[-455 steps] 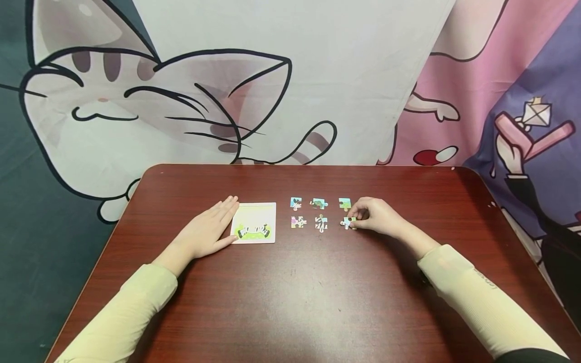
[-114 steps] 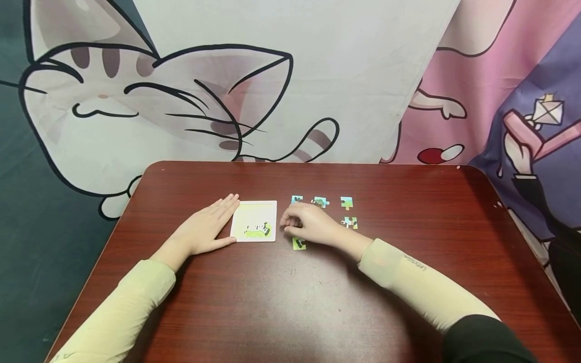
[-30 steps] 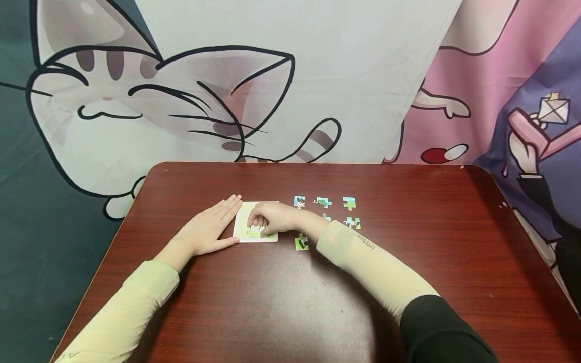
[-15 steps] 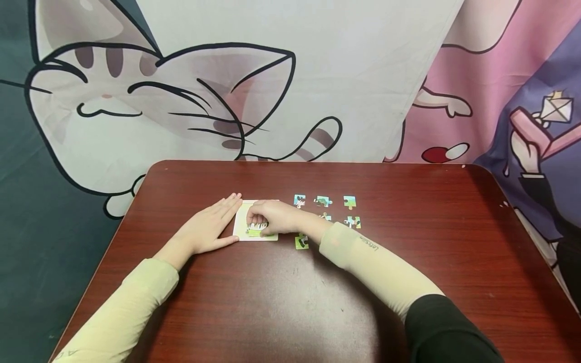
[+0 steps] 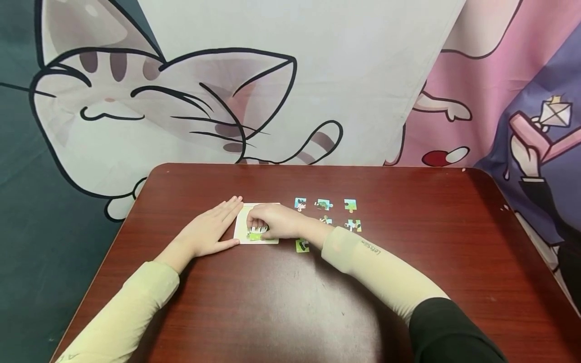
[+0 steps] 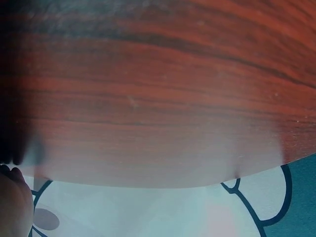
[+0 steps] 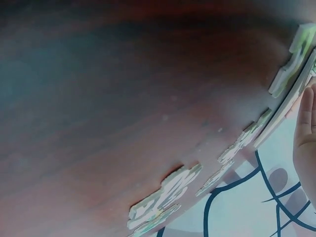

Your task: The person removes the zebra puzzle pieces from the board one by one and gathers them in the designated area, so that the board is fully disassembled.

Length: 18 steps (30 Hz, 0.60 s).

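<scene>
My left hand (image 5: 206, 227) lies flat with straight fingers, its fingertips and thumb at the left edge of a white puzzle tray (image 5: 240, 237). My right hand (image 5: 279, 222) is over the tray, fingers curled, and pinches a green-and-white puzzle piece (image 5: 255, 235) between fingers and thumb; part of the piece is hidden. Right of the tray lie several loose jigsaw pieces, among them a green one (image 5: 302, 245) and a blue one (image 5: 300, 203). The right wrist view catches the edge of my right hand (image 7: 307, 118) beside the tray; the left wrist view, only part of my left hand (image 6: 15, 202).
Several more jigsaw pieces lie in rows to the right, including a green one (image 5: 350, 204), a blue-green one (image 5: 324, 204) and one (image 5: 353, 225) beyond the right forearm. The brown table (image 5: 254, 297) ends at the back against a cat-printed cloth (image 5: 363, 91).
The right hand has gone from the far-right pieces to the left column, then onto the tray. A green piece now lies in front of that column. The last second shows little change; the left hand stays.
</scene>
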Motion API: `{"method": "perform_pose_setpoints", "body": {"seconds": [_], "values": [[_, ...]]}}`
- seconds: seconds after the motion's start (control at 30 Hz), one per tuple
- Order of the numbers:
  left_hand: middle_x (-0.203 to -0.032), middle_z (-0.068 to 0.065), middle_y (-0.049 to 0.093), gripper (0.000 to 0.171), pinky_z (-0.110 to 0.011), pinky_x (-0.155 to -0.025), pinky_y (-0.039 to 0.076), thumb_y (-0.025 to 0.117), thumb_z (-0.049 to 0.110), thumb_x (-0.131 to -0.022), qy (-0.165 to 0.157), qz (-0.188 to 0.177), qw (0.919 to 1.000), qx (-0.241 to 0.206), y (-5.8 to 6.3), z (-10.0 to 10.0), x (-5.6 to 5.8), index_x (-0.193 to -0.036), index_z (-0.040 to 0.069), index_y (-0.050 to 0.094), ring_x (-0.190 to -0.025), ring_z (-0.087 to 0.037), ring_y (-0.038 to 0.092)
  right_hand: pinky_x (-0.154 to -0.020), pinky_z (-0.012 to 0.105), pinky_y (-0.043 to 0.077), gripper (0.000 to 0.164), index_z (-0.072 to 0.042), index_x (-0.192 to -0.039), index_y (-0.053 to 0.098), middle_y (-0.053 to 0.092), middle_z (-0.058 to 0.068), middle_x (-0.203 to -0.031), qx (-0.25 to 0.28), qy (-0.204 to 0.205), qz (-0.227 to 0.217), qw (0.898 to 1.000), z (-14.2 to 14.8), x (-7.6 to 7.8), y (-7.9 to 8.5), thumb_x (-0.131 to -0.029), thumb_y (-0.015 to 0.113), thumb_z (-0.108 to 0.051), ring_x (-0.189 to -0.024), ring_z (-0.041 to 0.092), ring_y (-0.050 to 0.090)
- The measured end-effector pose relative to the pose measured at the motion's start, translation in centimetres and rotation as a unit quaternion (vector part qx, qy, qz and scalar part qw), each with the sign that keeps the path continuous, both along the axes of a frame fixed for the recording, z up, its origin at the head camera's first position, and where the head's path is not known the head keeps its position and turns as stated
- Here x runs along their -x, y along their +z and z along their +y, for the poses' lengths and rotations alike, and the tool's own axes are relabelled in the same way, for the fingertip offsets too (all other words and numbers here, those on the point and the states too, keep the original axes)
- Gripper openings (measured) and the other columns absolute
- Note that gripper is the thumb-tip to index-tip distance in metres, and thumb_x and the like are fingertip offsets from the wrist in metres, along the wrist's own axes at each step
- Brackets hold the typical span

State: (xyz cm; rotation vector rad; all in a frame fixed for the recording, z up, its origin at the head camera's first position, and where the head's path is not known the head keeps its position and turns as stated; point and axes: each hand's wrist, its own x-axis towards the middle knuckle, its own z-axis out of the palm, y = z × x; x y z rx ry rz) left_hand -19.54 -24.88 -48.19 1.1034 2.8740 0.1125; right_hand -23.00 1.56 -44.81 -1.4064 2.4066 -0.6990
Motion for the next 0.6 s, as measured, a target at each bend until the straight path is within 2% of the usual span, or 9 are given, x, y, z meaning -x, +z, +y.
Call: {"method": "perform_pose_setpoints", "body": {"seconds": [0.33, 0.47, 0.6], "values": [[-0.178, -0.017, 0.021, 0.097, -0.048, -0.134, 0.028, 0.063, 0.055, -0.100, 0.001, 0.002, 1.0000, 0.004, 0.07, -0.06, 0.06, -0.168, -0.001, 0.023, -0.165, -0.033, 0.023, -0.083, 0.024, 0.052, 0.029, -0.017, -0.108, 0.070, 0.066, -0.003, -0.095, 0.005, 0.004, 0.051, 0.999, 0.34, -0.19, -0.30, -0.086, 0.084, -0.006, -0.091, 0.011, 0.060], [-0.178, -0.017, 0.020, 0.097, -0.048, -0.134, 0.027, 0.062, 0.056, -0.101, 0.001, -0.001, 1.0000, 0.008, 0.13, 0.04, 0.08, -0.168, -0.001, 0.022, -0.165, -0.033, 0.023, -0.082, 0.021, 0.053, 0.023, -0.017, -0.108, 0.071, 0.067, -0.003, -0.095, 0.019, 0.005, 0.036, 0.999, 0.40, -0.16, -0.44, -0.090, 0.080, -0.005, -0.089, 0.009, 0.062], [-0.177, -0.017, 0.021, 0.096, -0.049, -0.134, 0.028, 0.062, 0.056, -0.101, 0.000, 0.001, 1.0000, 0.006, 0.05, -0.02, 0.10, -0.168, -0.001, 0.023, -0.165, -0.033, 0.024, -0.081, 0.016, 0.054, 0.017, -0.014, -0.107, 0.073, 0.071, 0.000, -0.096, 0.037, 0.005, 0.003, 0.999, 0.33, -0.20, -0.26, -0.094, 0.074, -0.003, -0.087, 0.009, 0.065]]}}
